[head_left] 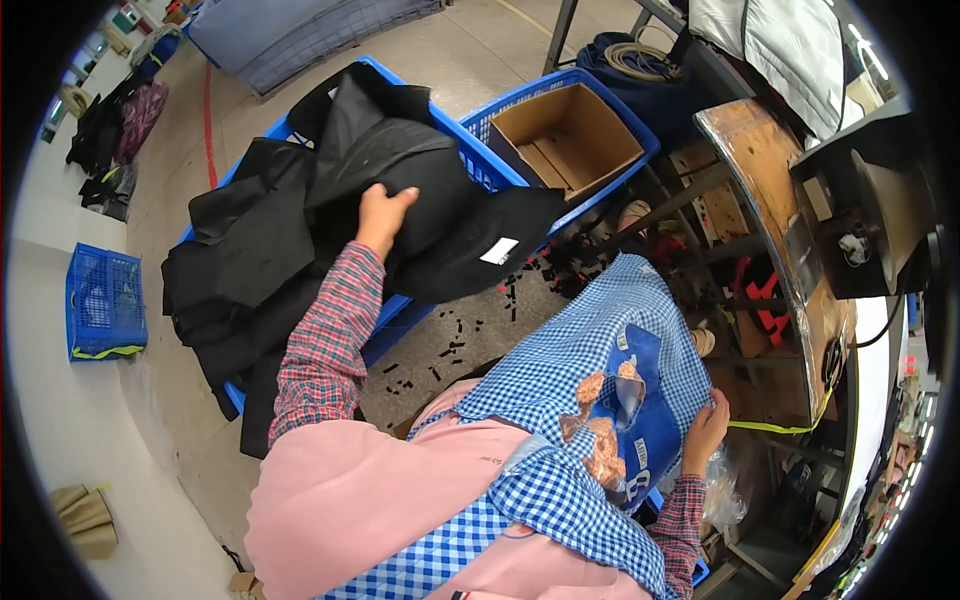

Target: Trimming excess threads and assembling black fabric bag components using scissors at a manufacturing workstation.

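My left hand (pixel 383 218) grips a black fabric piece (pixel 410 160) at the pile of dark cut pieces (pixel 250 250) heaped in a large blue crate (pixel 368 70). One black piece bearing a white label (pixel 515 225) reaches over the crate's right side. My right hand (pixel 705 430) is lower right, its fingers curled on the edge of the blue checked apron (pixel 550 340) over my lap.
A blue crate (pixel 632 113) holds an open cardboard box (pixel 548 118). At right stand a worn wooden workbench (pixel 750 190) with machinery (pixel 885 210) and a white padded bundle (pixel 760 50). Another blue crate (pixel 105 300) is by the left wall. Dark scraps (pixel 450 340) litter the floor.
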`<move>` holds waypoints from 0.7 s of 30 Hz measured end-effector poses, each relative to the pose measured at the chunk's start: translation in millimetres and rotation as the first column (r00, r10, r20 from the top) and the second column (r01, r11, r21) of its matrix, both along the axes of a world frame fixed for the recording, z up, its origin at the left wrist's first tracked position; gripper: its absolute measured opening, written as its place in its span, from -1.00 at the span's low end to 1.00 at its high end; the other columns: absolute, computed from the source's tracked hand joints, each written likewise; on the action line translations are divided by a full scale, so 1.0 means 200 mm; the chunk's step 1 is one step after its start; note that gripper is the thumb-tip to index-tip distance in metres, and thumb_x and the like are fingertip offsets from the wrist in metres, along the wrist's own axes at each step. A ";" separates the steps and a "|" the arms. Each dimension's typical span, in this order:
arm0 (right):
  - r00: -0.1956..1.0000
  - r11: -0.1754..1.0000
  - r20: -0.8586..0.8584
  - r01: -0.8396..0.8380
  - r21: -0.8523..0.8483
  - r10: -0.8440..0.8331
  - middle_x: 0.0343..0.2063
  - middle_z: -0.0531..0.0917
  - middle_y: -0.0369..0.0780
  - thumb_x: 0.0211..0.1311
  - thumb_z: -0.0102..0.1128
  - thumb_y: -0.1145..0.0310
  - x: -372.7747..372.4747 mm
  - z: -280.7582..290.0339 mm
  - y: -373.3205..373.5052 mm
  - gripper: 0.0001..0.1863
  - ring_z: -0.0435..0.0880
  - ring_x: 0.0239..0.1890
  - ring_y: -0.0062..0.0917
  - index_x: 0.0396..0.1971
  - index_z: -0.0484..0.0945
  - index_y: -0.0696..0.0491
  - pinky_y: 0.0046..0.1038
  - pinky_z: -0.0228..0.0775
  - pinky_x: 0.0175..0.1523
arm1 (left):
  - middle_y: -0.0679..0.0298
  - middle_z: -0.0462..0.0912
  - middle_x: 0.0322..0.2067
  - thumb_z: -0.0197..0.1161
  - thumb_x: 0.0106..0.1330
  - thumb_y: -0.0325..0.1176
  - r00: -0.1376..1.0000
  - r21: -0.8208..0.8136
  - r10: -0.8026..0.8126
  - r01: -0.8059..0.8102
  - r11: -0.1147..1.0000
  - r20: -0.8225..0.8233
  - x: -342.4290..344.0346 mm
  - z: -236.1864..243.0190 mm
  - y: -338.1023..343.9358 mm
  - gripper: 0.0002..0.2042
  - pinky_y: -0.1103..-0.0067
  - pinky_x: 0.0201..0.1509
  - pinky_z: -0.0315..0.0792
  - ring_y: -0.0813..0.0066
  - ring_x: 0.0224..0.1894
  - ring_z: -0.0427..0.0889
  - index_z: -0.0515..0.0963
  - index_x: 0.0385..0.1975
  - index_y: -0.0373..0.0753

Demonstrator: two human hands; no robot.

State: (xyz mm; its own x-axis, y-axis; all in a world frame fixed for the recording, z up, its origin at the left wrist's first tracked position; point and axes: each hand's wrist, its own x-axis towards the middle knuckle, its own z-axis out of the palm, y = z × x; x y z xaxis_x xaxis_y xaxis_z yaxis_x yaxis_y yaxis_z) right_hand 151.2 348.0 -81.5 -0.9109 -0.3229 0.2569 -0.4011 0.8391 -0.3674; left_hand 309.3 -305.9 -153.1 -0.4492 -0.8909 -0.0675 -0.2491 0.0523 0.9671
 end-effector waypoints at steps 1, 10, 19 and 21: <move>0.999 0.999 0.017 -0.034 0.004 0.034 0.06 0.56 -0.03 0.33 -0.04 0.55 -0.04 0.05 -0.08 -0.69 0.50 0.14 -0.13 0.03 0.50 0.20 -0.22 0.29 0.27 | -0.15 0.68 -0.35 0.46 0.08 -0.16 0.944 -0.260 -0.001 0.093 0.961 0.331 -0.05 0.13 0.11 -0.59 0.32 -0.16 0.54 0.02 -0.26 0.71 0.58 -0.37 -0.47; 0.843 0.843 -0.017 -0.537 -0.029 0.537 0.09 0.55 -0.07 0.32 0.08 0.54 -0.08 0.45 -1.01 -0.69 0.47 0.23 -0.19 0.06 0.50 0.16 -0.26 0.30 0.30 | -0.16 0.63 -0.43 0.36 0.22 -0.08 0.964 -0.344 -0.080 0.167 0.924 0.253 -0.02 0.45 0.46 -0.54 0.25 -0.26 0.51 -0.10 -0.36 0.64 0.53 -0.44 -0.49; 0.815 0.811 0.024 -0.579 0.084 0.579 0.08 0.55 -0.05 0.26 0.12 0.56 -0.13 0.30 -0.95 -0.68 0.44 0.24 -0.12 0.02 0.51 0.16 -0.20 0.28 0.32 | -0.06 0.63 -0.08 0.33 0.17 -0.14 0.524 -0.362 0.400 -0.178 0.915 0.752 0.89 0.07 -0.27 -0.61 0.16 0.13 0.48 0.00 0.09 0.57 0.61 -0.12 -0.28; 0.826 0.819 0.039 -0.563 0.112 0.563 0.06 0.56 -0.05 0.26 0.12 0.56 -0.15 0.27 -0.83 -0.69 0.45 0.23 -0.12 0.01 0.52 0.16 -0.20 0.28 0.32 | -0.10 0.30 0.23 0.49 0.00 -0.03 0.320 -0.334 0.650 -0.656 0.677 0.689 1.05 -0.01 -0.26 -0.07 0.09 0.25 0.40 -0.17 0.24 0.39 0.12 0.32 -0.29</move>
